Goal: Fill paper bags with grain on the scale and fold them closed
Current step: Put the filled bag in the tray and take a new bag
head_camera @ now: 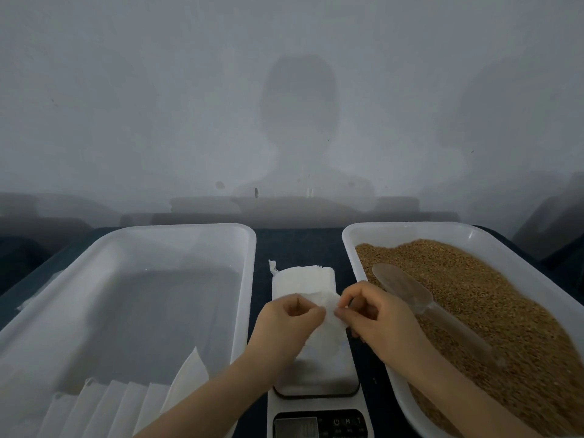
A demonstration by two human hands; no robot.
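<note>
A white paper bag (pixel 325 336) hangs over the scale (pixel 316 380), pinched at its top edge by my left hand (pixel 284 324) and my right hand (pixel 376 317), one at each side. Behind it a stack of empty paper bags (pixel 301 279) lies flat on the dark table. The right tray (pixel 354 245) holds brown grain (pixel 474 295), with a clear plastic scoop (pixel 407 292) resting on it, its handle toward me. I cannot tell whether there is grain in the held bag.
A large translucent tray (pixel 246 279) stands at the left with several folded white bags (pixel 126 403) lined along its near edge. The scale's display and buttons (pixel 319 425) face me. A grey wall rises close behind the table.
</note>
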